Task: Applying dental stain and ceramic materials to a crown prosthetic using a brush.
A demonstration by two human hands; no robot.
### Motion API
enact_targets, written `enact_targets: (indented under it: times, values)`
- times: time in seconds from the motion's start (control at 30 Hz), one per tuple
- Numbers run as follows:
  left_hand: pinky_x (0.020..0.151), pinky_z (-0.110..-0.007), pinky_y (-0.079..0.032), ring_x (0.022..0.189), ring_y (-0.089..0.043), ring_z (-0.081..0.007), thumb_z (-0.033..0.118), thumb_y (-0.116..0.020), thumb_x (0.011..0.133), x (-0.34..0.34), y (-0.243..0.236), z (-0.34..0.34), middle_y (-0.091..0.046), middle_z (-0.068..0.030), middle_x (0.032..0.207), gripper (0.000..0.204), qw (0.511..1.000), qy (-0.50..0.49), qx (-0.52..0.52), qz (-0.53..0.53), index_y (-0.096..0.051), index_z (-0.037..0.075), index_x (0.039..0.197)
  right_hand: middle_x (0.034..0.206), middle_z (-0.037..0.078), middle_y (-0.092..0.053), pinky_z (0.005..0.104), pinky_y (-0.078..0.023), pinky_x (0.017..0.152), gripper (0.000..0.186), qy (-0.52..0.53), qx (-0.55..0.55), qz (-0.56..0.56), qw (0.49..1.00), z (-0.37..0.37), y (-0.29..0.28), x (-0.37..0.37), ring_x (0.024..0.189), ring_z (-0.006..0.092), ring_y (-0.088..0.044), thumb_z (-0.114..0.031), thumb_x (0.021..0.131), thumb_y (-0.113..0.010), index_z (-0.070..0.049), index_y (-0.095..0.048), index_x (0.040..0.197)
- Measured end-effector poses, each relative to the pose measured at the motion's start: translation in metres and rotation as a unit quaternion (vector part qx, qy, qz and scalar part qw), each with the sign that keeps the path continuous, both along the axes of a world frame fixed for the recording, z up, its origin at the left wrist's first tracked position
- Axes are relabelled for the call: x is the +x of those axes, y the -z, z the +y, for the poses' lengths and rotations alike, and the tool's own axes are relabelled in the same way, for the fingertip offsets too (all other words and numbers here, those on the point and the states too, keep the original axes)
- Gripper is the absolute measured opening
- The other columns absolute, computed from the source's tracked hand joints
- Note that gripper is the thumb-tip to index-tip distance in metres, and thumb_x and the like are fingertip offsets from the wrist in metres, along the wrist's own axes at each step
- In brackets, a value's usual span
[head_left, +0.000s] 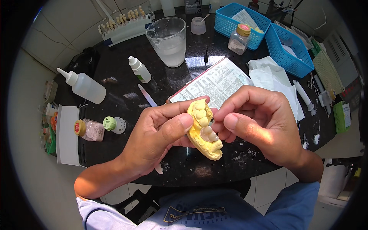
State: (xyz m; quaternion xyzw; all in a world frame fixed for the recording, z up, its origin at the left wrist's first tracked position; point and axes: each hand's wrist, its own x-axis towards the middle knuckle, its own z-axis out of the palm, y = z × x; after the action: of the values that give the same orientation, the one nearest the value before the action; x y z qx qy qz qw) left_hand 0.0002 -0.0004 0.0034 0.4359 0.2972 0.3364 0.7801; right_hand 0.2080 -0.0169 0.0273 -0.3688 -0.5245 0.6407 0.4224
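Observation:
Both my hands hold a yellow dental stone model (204, 135) with pale tooth crowns on it, above the front edge of a black table (126, 82). My left hand (159, 134) grips the model from the left, thumb pressed on its upper side. My right hand (260, 120) pinches it from the right with thumb and fingertips against the teeth.
On the table stand a clear cup of cloudy liquid (168, 36), a white squeeze bottle (82, 85), a small dropper bottle (139, 69), small jars (90, 129), a folded newspaper (218, 82), white tissues (274, 76), two blue baskets (239, 21) and a rack of tooth shade samples (124, 23).

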Motion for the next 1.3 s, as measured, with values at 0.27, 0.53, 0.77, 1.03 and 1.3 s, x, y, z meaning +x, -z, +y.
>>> enact_targets:
  times: [0.27,0.53,0.77,1.03,1.3]
  values:
    - [0.088,-0.038,-0.053,0.103,-0.062,-0.024,0.027,-0.056,0.092,0.0015,-0.0016,-0.0006,-0.059,-0.0194,0.113,0.054,1.0,-0.015,0.007,0.003,-0.043,-0.01,0.128,0.082,0.011,-0.064,0.0226,-0.052,0.064,0.015,0.013,-0.023,-0.01,1.0,0.0015,-0.0042,0.0006,0.07,0.0111,-0.062,-0.01,0.089,-0.061,0.005,-0.059,0.091]
    - [0.088,-0.037,-0.053,0.103,-0.062,-0.0218,0.044,-0.065,0.083,0.0019,-0.0043,-0.0019,-0.059,-0.0166,0.113,0.069,0.997,-0.014,0.005,0.069,-0.047,-0.007,0.126,0.082,0.011,-0.064,0.0216,-0.05,0.063,0.013,0.0,-0.012,-0.012,1.0,0.0016,-0.0013,0.0005,0.069,0.0102,-0.061,-0.005,0.083,-0.067,0.004,-0.058,0.087]
    - [0.088,-0.037,-0.053,0.103,-0.062,-0.0208,0.045,-0.065,0.083,0.0027,-0.0045,-0.002,-0.059,-0.0158,0.113,0.069,0.998,-0.013,0.005,0.066,-0.048,-0.006,0.126,0.082,0.011,-0.064,0.0216,-0.051,0.064,0.014,-0.02,-0.016,-0.03,0.999,0.0013,-0.0039,0.0012,0.071,0.0109,-0.063,-0.003,0.081,-0.067,0.004,-0.057,0.087]
    - [0.089,-0.037,-0.053,0.103,-0.062,-0.0206,0.045,-0.066,0.082,0.0033,-0.0046,-0.0016,-0.059,-0.0156,0.113,0.069,0.997,-0.014,0.009,0.07,-0.049,-0.006,0.125,0.082,0.011,-0.064,0.0216,-0.052,0.065,0.014,-0.022,-0.017,-0.029,0.999,0.001,-0.0046,0.0023,0.073,0.0114,-0.063,-0.002,0.08,-0.068,0.005,-0.057,0.086]
    - [0.088,-0.037,-0.053,0.103,-0.062,-0.0208,0.045,-0.066,0.083,0.0022,-0.0029,-0.0013,-0.059,-0.0154,0.112,0.068,0.998,-0.013,0.013,0.067,-0.048,-0.006,0.125,0.085,0.011,-0.063,0.0229,-0.053,0.069,0.015,-0.018,-0.021,-0.038,0.999,0.0006,-0.0054,0.0023,0.077,0.0117,-0.063,-0.002,0.079,-0.069,0.004,-0.057,0.085]
